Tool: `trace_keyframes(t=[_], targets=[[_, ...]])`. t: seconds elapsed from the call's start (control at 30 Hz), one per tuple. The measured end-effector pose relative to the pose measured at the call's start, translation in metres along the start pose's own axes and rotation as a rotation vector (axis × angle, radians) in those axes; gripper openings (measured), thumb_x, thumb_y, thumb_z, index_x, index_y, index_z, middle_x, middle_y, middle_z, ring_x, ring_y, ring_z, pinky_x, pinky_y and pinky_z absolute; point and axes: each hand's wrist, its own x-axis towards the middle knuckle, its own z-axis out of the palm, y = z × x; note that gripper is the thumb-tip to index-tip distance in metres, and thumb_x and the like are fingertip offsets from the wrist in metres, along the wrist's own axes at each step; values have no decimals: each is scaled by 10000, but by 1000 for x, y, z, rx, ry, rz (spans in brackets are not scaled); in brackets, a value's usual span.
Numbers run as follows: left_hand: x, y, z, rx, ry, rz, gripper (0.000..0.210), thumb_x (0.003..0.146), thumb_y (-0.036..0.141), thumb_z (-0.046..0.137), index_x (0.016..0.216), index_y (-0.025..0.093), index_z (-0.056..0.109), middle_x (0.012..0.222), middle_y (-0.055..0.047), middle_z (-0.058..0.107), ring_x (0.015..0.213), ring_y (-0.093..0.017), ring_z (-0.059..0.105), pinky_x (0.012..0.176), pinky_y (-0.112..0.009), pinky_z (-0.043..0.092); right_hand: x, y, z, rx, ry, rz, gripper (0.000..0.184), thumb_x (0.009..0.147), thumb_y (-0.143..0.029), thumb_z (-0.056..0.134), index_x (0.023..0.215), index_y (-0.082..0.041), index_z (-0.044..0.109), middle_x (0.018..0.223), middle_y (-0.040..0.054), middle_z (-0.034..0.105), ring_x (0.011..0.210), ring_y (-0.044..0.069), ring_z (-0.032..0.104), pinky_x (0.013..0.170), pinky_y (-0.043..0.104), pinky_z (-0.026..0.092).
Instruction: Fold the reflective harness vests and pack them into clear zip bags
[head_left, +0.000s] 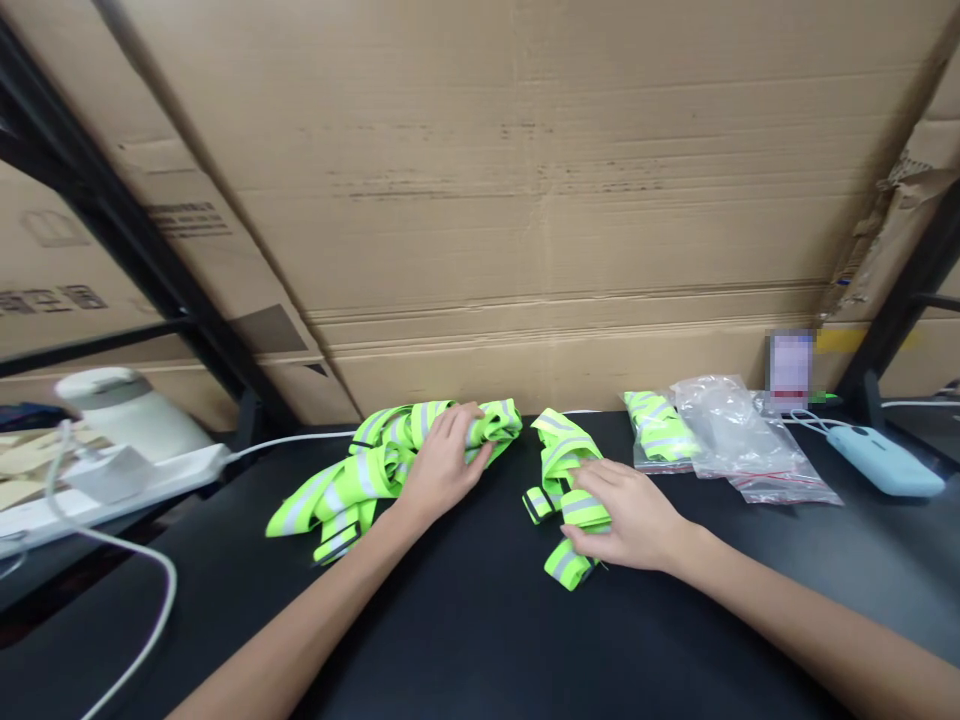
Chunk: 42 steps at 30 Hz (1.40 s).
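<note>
While the left hand [444,462] curls over the strap pile [371,468] on the table [472,640], the right hand [634,515] covers another strap [564,440] nearby; whether either grips cannot be told.

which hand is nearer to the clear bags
Right. The right hand is on the smaller green pile, left of the clear bags; the left hand is farther left, on the bigger green pile.

On the black counter [465,640], two heaps of reflective green straps [367,470], a bagged strap bundle [660,425], clear bags [731,440] and a pale-blue device [885,460] were supported.
</note>
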Motion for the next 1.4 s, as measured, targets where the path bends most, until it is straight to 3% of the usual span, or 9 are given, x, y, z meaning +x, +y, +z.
trace_keyframes(t=[0.13, 0.23, 0.4, 0.57, 0.7, 0.87, 1.1, 1.27, 1.4], targets=[[0, -3, -8, 139, 200, -23, 316, 964, 220, 507, 1272, 160, 536, 1409, -203, 504, 1427, -397, 356, 1129, -592, 350, -25, 0, -14, 321, 10, 198, 284, 901, -411, 654, 1108, -222, 608, 1079, 66, 700, 934, 232, 663, 830, 339, 507], [1, 20, -20, 52, 211, 118, 229, 952, 170, 532, 1172, 172, 596, 1261, -175, 593, 1287, -347, 503, 1058, -523, 426, -38, 3, -18, 548, 155, 337, 268, 990, -497, 514, 1012, -234, 562, 974, 26, 661, 848, 190, 622, 779, 301, 488], [-8, 90, -37, -499, -104, 275, 153, 979, 211, 512, 838, 192, 567, 701, -10, 574, 643, -152, 534, 623, -281, 451, -38, 7, -11, 644, 395, 590, 431, 990, -647, 391, 859, -253, 506, 849, 6, 558, 828, 200, 562, 776, 298, 486], [-16, 128, -39, -495, -339, 243, 472, 755, 577, 762, 975, 195, 592, 919, -55, 631, 826, -232, 582, 744, -364, 491, -31, 7, -9, 667, 430, 730, 548, 889, -780, 435, 848, -248, 559, 867, 31, 618, 857, 234, 600, 796, 329, 510], [-11, 118, -36, -493, -458, 54, 432, 733, 311, 747, 1124, 224, 586, 1141, -65, 637, 1026, -262, 608, 914, -401, 498, -29, 1, -13, 779, 329, 713, 560, 883, -773, 467, 830, -224, 567, 802, 29, 669, 743, 210, 647, 695, 308, 519], [-4, 85, -36, -519, -499, 25, 214, 791, 140, 555, 940, 226, 682, 950, -25, 705, 898, -217, 658, 839, -333, 509, -29, -3, -20, 907, 70, 769, 647, 899, -808, 365, 789, -202, 563, 451, 1, 614, 407, 147, 542, 462, 236, 426], [-4, 50, -35, -374, -275, -111, 132, 783, 170, 494, 787, 205, 621, 794, -14, 667, 730, -189, 626, 692, -291, 468, -26, 0, -37, 1012, 149, 923, 653, 876, -812, 411, 823, -190, 601, 373, 6, 573, 339, 128, 479, 397, 205, 367], [-3, 46, -36, -460, -184, -368, 156, 841, 221, 424, 761, 203, 557, 595, 39, 511, 530, -136, 474, 559, -251, 374, -21, -4, -51, 1124, 313, 786, 482, 807, -661, 692, 876, -206, 547, 452, -38, 584, 379, 113, 480, 403, 212, 368], [-3, 43, -33, -642, -135, -502, 154, 830, 254, 416, 769, 204, 548, 531, 68, 364, 473, -119, 352, 495, -233, 290, -19, 2, -65, 1163, 522, 680, 459, 755, -564, 790, 897, -220, 522, 695, 2, 695, 613, 170, 650, 595, 280, 524]])
